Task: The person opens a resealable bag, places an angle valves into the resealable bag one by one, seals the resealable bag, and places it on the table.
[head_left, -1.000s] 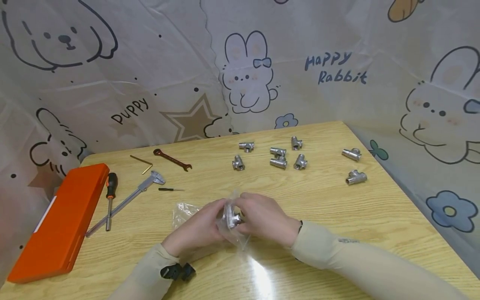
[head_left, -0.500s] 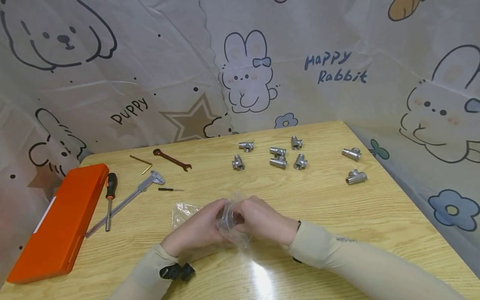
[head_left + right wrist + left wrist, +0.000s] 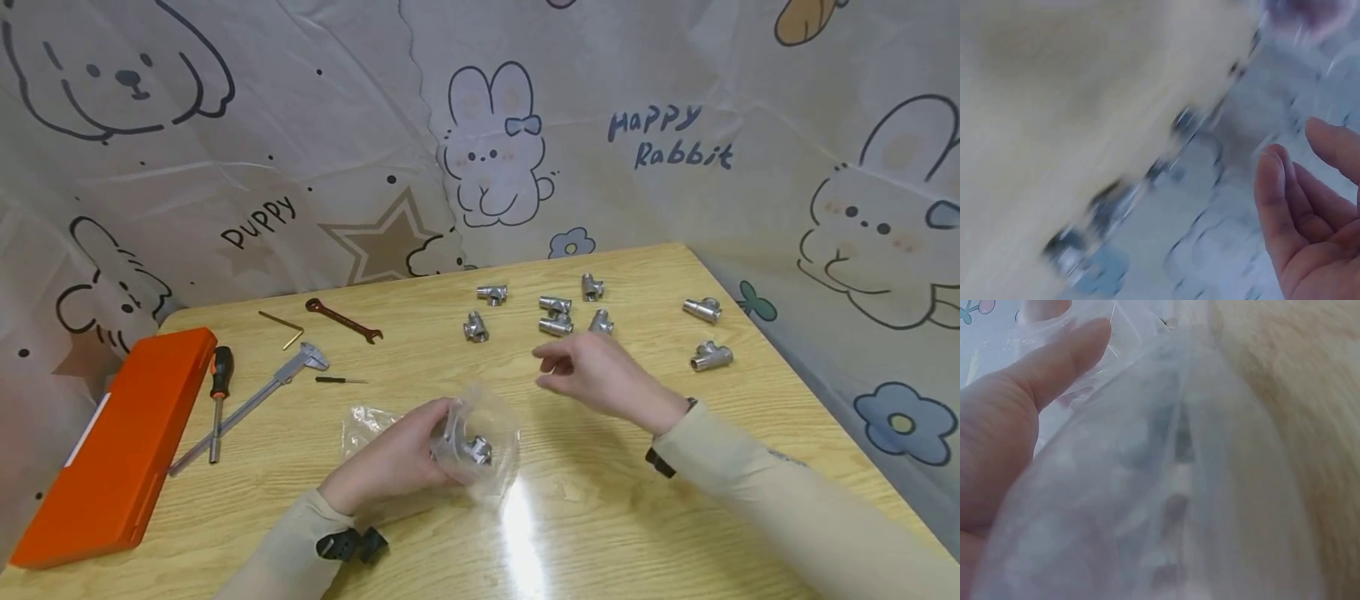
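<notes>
Clear plastic bag point(image 3: 480, 433) with a metal tee fitting point(image 3: 468, 447) inside it is gripped by the left hand point(image 3: 397, 458) low over the wooden surface point(image 3: 675, 467) in the head view. The right hand point(image 3: 600, 377) hovers apart from it, fingers loosely spread and holding nothing, just before the cluster of loose fittings point(image 3: 555, 315). An orange case point(image 3: 120, 442), a screwdriver point(image 3: 219, 400), a caliper point(image 3: 262, 396) and a wrench point(image 3: 343, 320) lie to the left.

From the left wrist, the thumb point(image 3: 1066, 359) presses the bag's film point(image 3: 1166, 506); the fitting shows only as a grey blur.

From the right wrist, the picture is blurred; the fingers point(image 3: 1279, 206) are relaxed and empty.
</notes>
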Action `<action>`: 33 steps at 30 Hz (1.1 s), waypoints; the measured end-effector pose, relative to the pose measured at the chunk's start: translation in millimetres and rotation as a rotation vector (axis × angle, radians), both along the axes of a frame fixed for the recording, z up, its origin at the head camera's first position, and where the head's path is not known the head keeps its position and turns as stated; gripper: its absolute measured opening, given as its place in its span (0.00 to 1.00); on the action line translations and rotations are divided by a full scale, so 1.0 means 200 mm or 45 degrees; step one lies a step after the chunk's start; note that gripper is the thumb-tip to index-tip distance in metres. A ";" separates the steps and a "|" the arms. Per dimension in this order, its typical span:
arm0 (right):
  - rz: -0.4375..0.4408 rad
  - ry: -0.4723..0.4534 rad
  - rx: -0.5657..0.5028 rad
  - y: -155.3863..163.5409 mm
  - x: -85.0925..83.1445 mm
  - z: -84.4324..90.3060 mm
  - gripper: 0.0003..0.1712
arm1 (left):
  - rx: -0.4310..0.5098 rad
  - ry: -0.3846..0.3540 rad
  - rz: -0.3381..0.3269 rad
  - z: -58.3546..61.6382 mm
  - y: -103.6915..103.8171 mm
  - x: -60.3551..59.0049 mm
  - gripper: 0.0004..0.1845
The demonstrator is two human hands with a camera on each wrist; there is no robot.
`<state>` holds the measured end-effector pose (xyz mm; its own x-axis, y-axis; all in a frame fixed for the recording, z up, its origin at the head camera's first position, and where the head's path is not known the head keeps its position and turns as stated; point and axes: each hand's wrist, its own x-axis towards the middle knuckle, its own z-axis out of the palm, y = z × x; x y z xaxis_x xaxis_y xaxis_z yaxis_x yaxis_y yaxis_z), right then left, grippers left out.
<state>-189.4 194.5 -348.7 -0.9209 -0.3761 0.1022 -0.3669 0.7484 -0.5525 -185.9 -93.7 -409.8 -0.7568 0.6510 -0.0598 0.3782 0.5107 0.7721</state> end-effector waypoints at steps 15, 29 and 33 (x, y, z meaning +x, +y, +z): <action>-0.395 -0.260 0.085 0.53 -0.40 -0.19 0.44 | -0.013 -0.005 -0.006 -0.02 0.00 0.01 0.43; -0.378 -0.250 0.135 0.51 -0.46 -0.28 0.43 | -0.021 0.033 -0.024 -0.02 0.01 0.01 0.43; -0.383 -0.252 0.126 0.50 -0.46 -0.27 0.40 | -0.035 0.047 -0.021 -0.02 0.01 0.01 0.44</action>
<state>-282.3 294.9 -403.3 -0.9900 -0.0849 -0.1123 -0.0159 0.8598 -0.5104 -184.5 -92.2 -413.3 -0.7481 0.6617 -0.0505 0.4143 0.5252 0.7433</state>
